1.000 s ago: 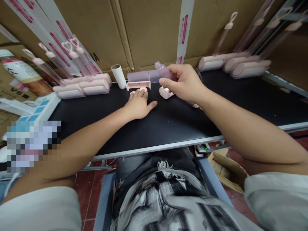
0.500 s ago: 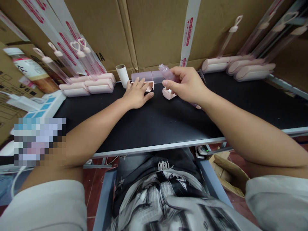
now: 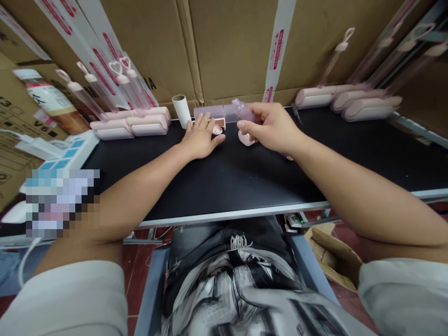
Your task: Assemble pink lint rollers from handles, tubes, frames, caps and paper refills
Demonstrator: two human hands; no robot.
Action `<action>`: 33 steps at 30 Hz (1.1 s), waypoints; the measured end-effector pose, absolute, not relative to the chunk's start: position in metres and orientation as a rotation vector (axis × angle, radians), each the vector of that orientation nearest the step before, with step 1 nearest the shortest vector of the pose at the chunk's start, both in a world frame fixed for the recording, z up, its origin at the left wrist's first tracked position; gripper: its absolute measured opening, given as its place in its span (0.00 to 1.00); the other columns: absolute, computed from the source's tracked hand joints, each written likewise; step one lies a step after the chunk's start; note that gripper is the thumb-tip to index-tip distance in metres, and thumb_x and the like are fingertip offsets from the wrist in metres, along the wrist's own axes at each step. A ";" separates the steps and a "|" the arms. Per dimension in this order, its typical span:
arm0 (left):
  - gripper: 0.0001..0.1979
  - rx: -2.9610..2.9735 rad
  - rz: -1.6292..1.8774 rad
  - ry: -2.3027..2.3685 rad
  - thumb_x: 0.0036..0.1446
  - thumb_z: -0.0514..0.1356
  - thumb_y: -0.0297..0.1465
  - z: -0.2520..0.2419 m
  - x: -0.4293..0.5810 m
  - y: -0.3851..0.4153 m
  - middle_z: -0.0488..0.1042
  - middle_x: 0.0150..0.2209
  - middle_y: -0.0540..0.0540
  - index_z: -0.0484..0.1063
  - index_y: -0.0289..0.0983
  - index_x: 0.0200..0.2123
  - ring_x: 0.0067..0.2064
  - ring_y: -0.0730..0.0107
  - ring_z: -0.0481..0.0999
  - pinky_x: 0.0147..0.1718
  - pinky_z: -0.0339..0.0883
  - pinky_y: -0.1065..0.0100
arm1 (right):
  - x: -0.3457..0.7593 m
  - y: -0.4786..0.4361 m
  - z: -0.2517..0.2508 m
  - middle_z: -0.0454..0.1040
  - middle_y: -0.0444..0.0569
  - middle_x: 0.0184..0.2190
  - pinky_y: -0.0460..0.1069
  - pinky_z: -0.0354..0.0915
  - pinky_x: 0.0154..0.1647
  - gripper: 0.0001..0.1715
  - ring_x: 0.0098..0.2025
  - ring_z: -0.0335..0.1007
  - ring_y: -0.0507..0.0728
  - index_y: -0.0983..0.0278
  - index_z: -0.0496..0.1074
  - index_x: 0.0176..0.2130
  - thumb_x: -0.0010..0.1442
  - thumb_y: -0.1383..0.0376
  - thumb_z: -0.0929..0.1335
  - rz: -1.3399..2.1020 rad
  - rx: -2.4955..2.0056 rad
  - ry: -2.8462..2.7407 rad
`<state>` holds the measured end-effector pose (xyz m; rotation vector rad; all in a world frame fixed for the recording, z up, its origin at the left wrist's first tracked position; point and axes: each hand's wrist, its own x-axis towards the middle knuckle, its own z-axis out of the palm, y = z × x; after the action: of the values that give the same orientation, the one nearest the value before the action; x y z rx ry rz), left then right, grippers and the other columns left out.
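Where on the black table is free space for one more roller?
Free: the black table between both forearms, and right, before the stacked pink plastic rollers. Crowded: back middle, around left hand and right hand holding a clear pink tube.

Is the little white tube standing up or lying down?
Standing up: the tube sits on its end on the table, hole on top.

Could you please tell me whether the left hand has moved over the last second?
Yes. The left hand has slid forward, closer to the white paper tube, its fingers now over the pink frame.
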<state>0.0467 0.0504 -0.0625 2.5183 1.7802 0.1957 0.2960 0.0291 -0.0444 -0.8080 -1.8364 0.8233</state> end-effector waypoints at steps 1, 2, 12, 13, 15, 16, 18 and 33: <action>0.42 2.550 0.277 1.767 0.81 0.49 0.52 -0.060 0.048 0.048 0.43 0.87 0.28 0.54 0.30 0.85 0.88 0.33 0.40 0.84 0.36 0.32 | 0.294 0.029 -0.046 0.75 0.45 0.28 0.51 0.66 0.23 0.26 0.26 0.68 0.56 0.58 0.78 0.36 0.59 0.42 0.83 0.892 -0.799 -1.793; 0.39 2.584 0.391 1.731 0.82 0.49 0.51 -0.058 0.050 0.044 0.51 0.86 0.27 0.60 0.31 0.82 0.87 0.34 0.47 0.84 0.41 0.35 | 0.293 0.029 -0.047 0.76 0.46 0.28 0.51 0.66 0.23 0.29 0.26 0.68 0.55 0.58 0.78 0.37 0.59 0.39 0.82 0.957 -0.785 -1.741; 0.30 2.152 0.891 0.818 0.78 0.54 0.60 -0.054 0.081 0.009 0.84 0.49 0.38 0.73 0.38 0.54 0.45 0.57 0.85 0.47 0.79 0.57 | 0.279 0.017 -0.044 0.71 0.40 0.27 0.50 0.69 0.25 0.38 0.25 0.70 0.53 0.55 0.74 0.42 0.55 0.30 0.81 1.127 -0.709 -1.470; 0.25 2.180 0.900 0.863 0.79 0.55 0.55 -0.055 0.079 0.009 0.84 0.49 0.38 0.71 0.38 0.55 0.45 0.57 0.85 0.47 0.79 0.57 | 0.279 0.016 -0.043 0.70 0.39 0.26 0.50 0.70 0.24 0.38 0.25 0.70 0.53 0.56 0.73 0.40 0.53 0.32 0.83 1.147 -0.690 -1.445; 0.17 2.323 0.901 0.975 0.81 0.54 0.47 -0.055 0.075 0.011 0.84 0.50 0.39 0.70 0.38 0.55 0.49 0.55 0.85 0.50 0.77 0.56 | 0.278 0.014 -0.042 0.67 0.38 0.24 0.50 0.69 0.21 0.38 0.23 0.68 0.52 0.57 0.72 0.36 0.50 0.34 0.85 1.197 -0.665 -1.438; 0.15 2.407 0.885 1.037 0.80 0.55 0.44 -0.055 0.073 0.011 0.83 0.51 0.39 0.69 0.39 0.54 0.51 0.54 0.85 0.52 0.76 0.55 | 0.278 0.013 -0.042 0.66 0.38 0.23 0.50 0.67 0.19 0.38 0.21 0.66 0.52 0.57 0.71 0.35 0.49 0.34 0.85 1.225 -0.667 -1.456; 0.14 2.530 0.818 1.145 0.80 0.54 0.43 -0.052 0.070 0.010 0.83 0.51 0.39 0.69 0.39 0.53 0.53 0.50 0.84 0.53 0.75 0.54 | 0.279 0.013 -0.044 0.66 0.38 0.20 0.49 0.62 0.15 0.37 0.18 0.63 0.52 0.58 0.73 0.33 0.51 0.34 0.84 1.272 -0.698 -1.502; 0.18 2.349 1.043 1.045 0.78 0.60 0.47 -0.037 0.085 -0.004 0.86 0.36 0.47 0.77 0.39 0.42 0.39 0.63 0.81 0.41 0.69 0.64 | 0.264 0.004 -0.048 0.70 0.40 0.20 0.49 0.63 0.16 0.35 0.17 0.61 0.51 0.57 0.74 0.33 0.56 0.31 0.80 1.219 -0.675 -1.376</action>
<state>0.0849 -0.0037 -0.0367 2.3487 1.0453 1.0432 0.2636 0.0043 -0.0476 -0.6751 -1.3758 1.2193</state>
